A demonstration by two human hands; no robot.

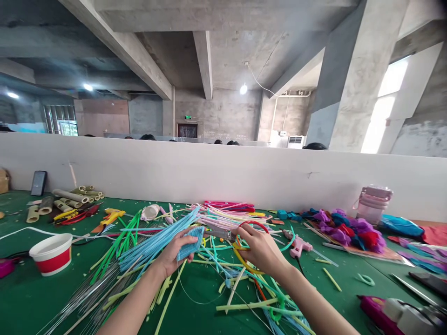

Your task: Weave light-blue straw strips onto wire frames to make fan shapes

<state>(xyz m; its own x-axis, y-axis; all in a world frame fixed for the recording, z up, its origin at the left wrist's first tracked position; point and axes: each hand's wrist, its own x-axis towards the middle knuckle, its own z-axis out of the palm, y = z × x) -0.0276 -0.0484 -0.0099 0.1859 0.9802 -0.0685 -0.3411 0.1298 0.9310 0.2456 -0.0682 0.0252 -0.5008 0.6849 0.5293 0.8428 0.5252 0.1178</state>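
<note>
Coloured stems [159,239] littered the green table [200,318] near a pink glue gun [298,244]
Left hand [174,251] pinched a blue piece [196,241]; right hand [263,249], knuckles up, gripped scissors [228,235]

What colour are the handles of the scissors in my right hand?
Red loop and yellow loop, seen best in the head view.

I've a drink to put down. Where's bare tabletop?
Bare table in front of the cup, left of the wires; a smaller patch between right forearm and magenta block. Crowded: around left hand and right hand, with sticks.
</note>
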